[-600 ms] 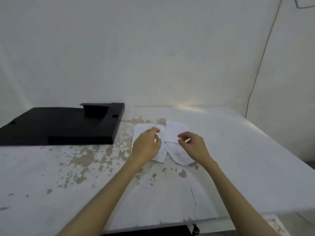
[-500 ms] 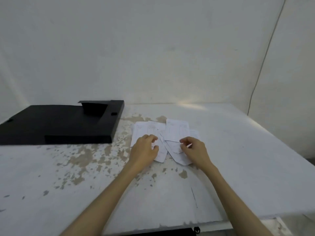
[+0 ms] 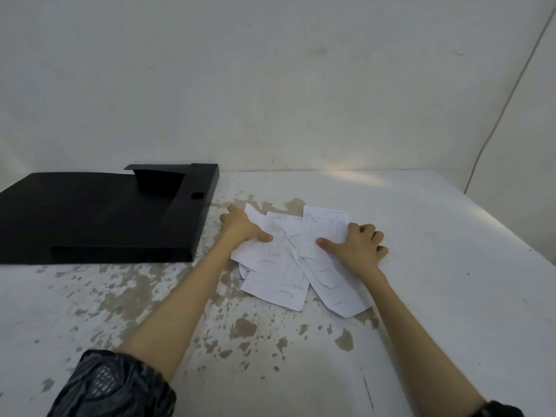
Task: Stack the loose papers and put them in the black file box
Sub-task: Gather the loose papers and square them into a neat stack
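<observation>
A loose heap of white printed papers is spread, overlapping at odd angles, on the white counter, whose paint is flaked off in brown patches around and in front of the heap. The left hand is laid on the heap's far left corner, its grip clamped on the papers there, with the thumb pressed on top of a sheet and the fingers curled over the edge toward the far side. The right hand is placed on the heap's right side; its thumb is pressed flat on a sheet and its fingers are bent at the paper's right edge, though whether they reach under the sheet cannot be told. The black file box is seen lying flat on the counter just to the left of the papers, close beside the left hand but apart from it. A dark patterned sleeve is pushed up on the left arm.
</observation>
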